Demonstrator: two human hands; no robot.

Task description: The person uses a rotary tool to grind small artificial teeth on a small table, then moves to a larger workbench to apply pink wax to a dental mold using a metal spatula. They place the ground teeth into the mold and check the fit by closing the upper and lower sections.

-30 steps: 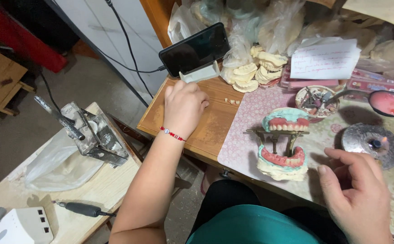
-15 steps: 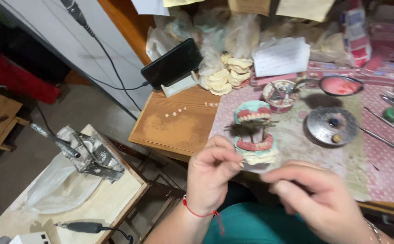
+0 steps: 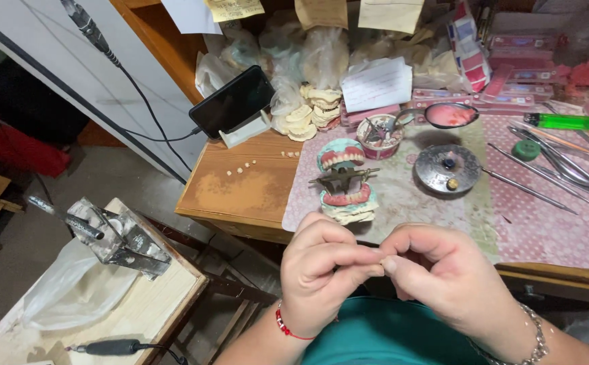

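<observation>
1. An open strip of bare wooden desk top [image 3: 240, 192] is found at the left, interrupted only by small loose teeth [image 3: 240, 169].
2. The rear of the desk is blocked by a propped phone [image 3: 232, 101] and piled plaster casts [image 3: 311, 111].
3. The centre of the patterned mat [image 3: 545, 223] is occupied by a denture articulator [image 3: 344, 181], with a round metal dish [image 3: 447, 167] just beside it.
4. The right side is obstructed by long metal instruments [image 3: 558, 165].
5. Clear mat is left along the front right edge.
</observation>
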